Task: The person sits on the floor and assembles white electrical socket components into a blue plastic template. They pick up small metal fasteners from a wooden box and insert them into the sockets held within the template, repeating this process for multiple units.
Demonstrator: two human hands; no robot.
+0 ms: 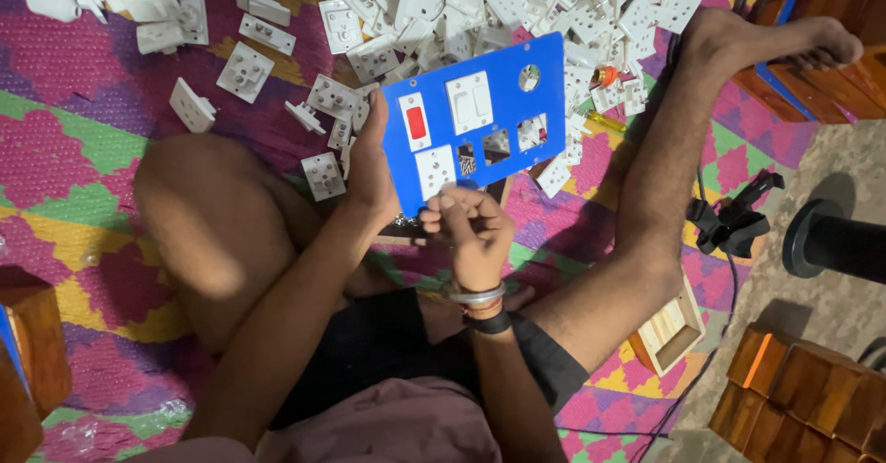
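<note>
Blue switch plate (480, 117), centre frame, steadied by the left hand (371, 163) gripping its 9 o'clock edge, right hand (469, 225) pinching at its 6 o'clock edge; four modules fitted, three cut-outs open.

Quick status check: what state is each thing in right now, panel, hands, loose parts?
Blue switch panel: held up tilted, partly fitted, some cutouts open.
Left hand: gripping the panel's left edge.
Right hand: pinching at the panel's bottom edge.
White sockets: loose, heaped on the mat.
Screwdriver: lying unused.
</note>
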